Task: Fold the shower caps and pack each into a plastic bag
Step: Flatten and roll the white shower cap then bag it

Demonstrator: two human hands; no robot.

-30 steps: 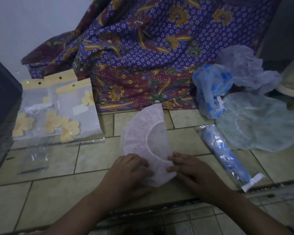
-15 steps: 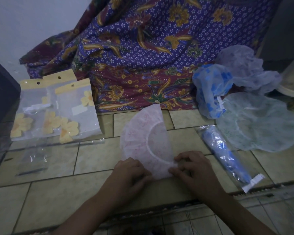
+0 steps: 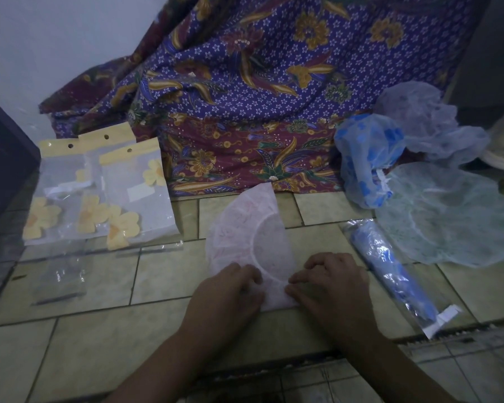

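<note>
Since a second ago, both hands have drawn their fingers in from lying flatter, and the near end of the pink shower cap has shortened beneath them. The cap lies folded on the tiled floor, stretching away from the hands. The left hand and right hand, close but not touching, pinch its near edge with curled fingers.

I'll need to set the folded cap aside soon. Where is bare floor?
Bare tiles between the clear bag and the left hand, and beside that arm. Crowded right of the pink cap: packed blue cap, green cap.
</note>
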